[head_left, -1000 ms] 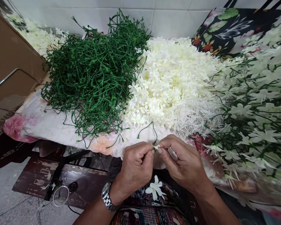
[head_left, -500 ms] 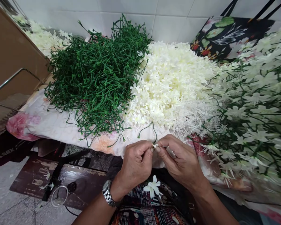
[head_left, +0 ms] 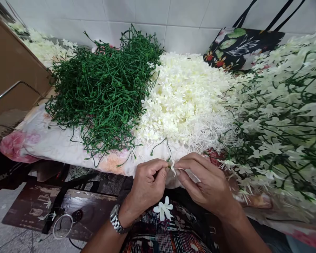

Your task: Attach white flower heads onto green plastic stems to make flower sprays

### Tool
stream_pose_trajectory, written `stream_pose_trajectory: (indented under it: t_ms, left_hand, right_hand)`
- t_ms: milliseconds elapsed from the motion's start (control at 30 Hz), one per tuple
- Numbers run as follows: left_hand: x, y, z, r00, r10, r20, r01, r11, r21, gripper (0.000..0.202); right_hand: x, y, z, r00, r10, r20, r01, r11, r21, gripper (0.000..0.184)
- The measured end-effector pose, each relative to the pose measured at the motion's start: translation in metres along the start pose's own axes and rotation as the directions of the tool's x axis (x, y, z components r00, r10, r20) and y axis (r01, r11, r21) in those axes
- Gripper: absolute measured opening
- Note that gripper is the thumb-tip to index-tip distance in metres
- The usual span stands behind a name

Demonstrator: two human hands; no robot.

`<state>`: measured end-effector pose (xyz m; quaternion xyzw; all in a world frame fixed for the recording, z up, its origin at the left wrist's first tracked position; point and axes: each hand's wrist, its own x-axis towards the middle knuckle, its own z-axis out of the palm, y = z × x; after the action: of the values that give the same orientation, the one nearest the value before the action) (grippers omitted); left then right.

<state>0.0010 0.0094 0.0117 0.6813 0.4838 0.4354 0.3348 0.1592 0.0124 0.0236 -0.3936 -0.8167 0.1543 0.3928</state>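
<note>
Head view now shows more white petals (head_left: 173, 169) beside right hand (head_left: 206, 182)

Stems (head_left: 102, 88) left of blossoms (head_left: 181, 91), on cloth (head_left: 58, 142), bag (head_left: 242, 47) behind, stemmed flowers (head_left: 271, 147) right

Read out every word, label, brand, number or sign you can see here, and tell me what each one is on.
No text can be made out.
Black item at the left edge: pale marks like lettering, too small and blurred to read.
Wristwatch: any markings on its face are too small to read.
</note>
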Motion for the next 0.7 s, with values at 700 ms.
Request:
stream_pose_trajectory:
  t_ms: [700]
  left_hand:
    - [0.001,-0.001,0.004,0.999,0.029,0.041,-0.034,0.991,0.129,0.023]
  right_hand:
    - [-0.003,0.01,0.012,0.999,0.038,0.036,-0.041,0.996,0.079,0.014]
